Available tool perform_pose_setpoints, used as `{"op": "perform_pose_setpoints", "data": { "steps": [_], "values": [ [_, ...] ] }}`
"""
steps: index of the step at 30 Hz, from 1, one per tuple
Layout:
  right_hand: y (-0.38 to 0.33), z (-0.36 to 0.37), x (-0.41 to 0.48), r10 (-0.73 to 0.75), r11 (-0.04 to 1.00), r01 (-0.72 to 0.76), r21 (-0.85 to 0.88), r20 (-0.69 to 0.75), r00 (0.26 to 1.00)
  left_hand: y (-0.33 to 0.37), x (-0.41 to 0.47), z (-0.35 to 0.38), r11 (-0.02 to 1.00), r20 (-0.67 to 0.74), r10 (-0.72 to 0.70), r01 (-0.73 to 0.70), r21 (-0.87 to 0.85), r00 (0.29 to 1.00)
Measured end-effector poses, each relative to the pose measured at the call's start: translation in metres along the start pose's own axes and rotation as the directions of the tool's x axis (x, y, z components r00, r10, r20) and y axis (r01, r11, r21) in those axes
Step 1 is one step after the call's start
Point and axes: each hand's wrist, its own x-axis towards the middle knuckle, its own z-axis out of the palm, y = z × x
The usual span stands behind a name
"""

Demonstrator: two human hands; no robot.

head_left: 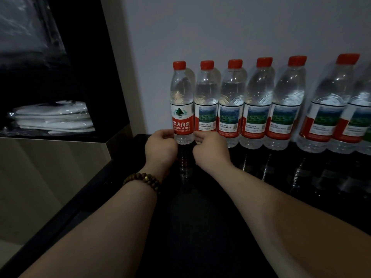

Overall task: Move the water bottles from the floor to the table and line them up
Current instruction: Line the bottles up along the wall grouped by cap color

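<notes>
Left hand (160,145) and right hand (210,147) both grip the base of the leftmost Nongfu Spring bottle (181,109), upright on the black table (200,207), touching the row of bottles (255,117) along the wall (220,27)

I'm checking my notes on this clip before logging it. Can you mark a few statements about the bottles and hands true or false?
1. The left hand and the right hand both hold the leftmost bottle near its base. True.
2. Every bottle is capped in blue. False: the caps are red.
3. The right arm wears beads. False: the bracelet sits just behind the left hand.
4. The other bottles stand upright in a row along the wall. True.
</notes>
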Motion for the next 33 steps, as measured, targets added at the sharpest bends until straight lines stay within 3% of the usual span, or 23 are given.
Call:
{"op": "perform_pose_setpoints", "data": {
  "steps": [4, 7, 14, 23, 27, 33],
  "values": [
    [0.003, -0.014, -0.002, 0.063, 0.998, -0.064, 0.001, -0.207, 0.976, 0.009, -0.010, 0.009, 0.998, -0.031, 0.057, -0.056, 0.037, 0.998],
    [0.009, -0.028, -0.005, 0.111, 0.993, -0.118, -0.008, -0.278, 0.954, 0.021, -0.026, 0.026, 0.994, 0.112, 0.089, -0.096, 0.058, 0.990],
    [0.015, -0.029, -0.007, 0.113, 0.993, -0.106, 0.045, -0.209, 0.971, 0.009, -0.041, 0.033, 0.968, 0.267, 0.181, -0.220, 0.122, 0.947],
    [0.013, -0.025, -0.007, 0.116, 0.993, -0.115, 0.020, -0.116, 0.986, 0.004, -0.028, 0.032, 0.977, 0.477, 0.062, -0.151, 0.152, 0.877],
    [0.012, -0.024, -0.004, 0.124, 0.992, -0.123, 0.020, -0.152, 0.981, 0.004, -0.028, 0.034, 0.949, 0.498, 0.108, -0.239, 0.207, 0.860],
    [0.016, -0.022, 0.003, 0.125, 0.992, -0.121, 0.031, -0.206, 0.971, 0.008, -0.026, 0.030, 0.975, 0.477, 0.055, -0.150, 0.163, 0.877]
  ]
}}
